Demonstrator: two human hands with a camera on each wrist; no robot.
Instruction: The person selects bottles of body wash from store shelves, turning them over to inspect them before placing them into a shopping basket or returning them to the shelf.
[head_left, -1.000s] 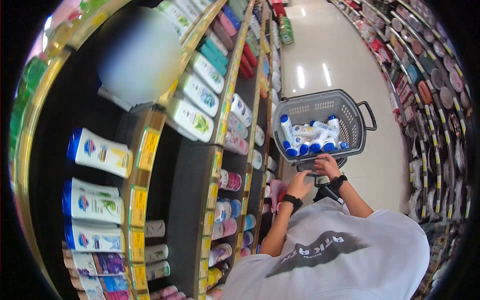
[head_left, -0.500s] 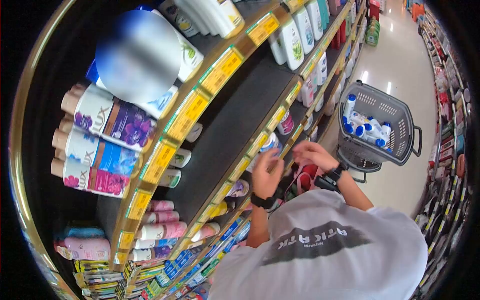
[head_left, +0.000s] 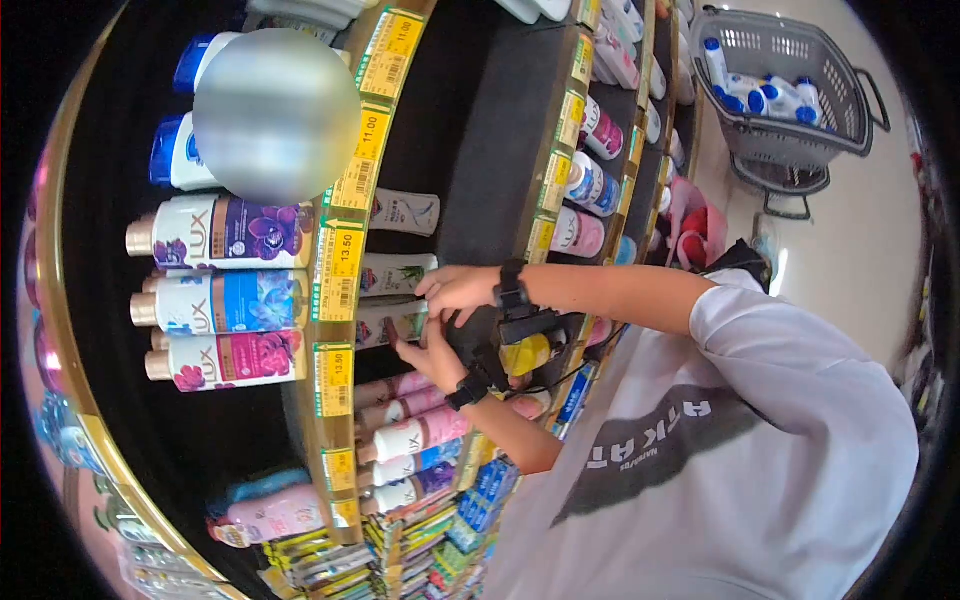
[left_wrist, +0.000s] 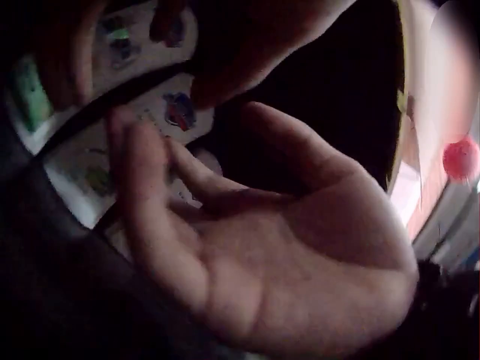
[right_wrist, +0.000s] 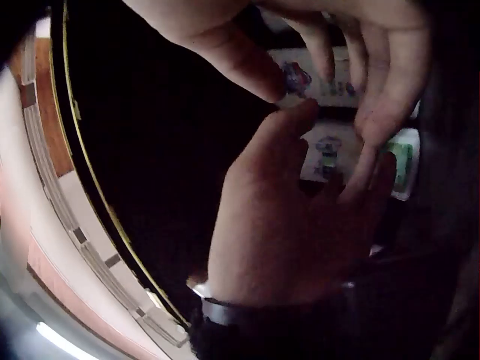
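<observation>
Turned from the basket (head_left: 790, 100) toward the shelf (head_left: 500, 130) since the earlier frames, both hands now reaching in among lying bottles; left hand (head_left: 425, 350) spread wide, fingers at a white bottle (head_left: 385, 322), not closed on it; right hand (head_left: 455, 290) loosely curled just above, holding nothing; basket already stocked with blue-capped bottles (head_left: 765, 95); nothing picked here yet, by the look of it.
</observation>
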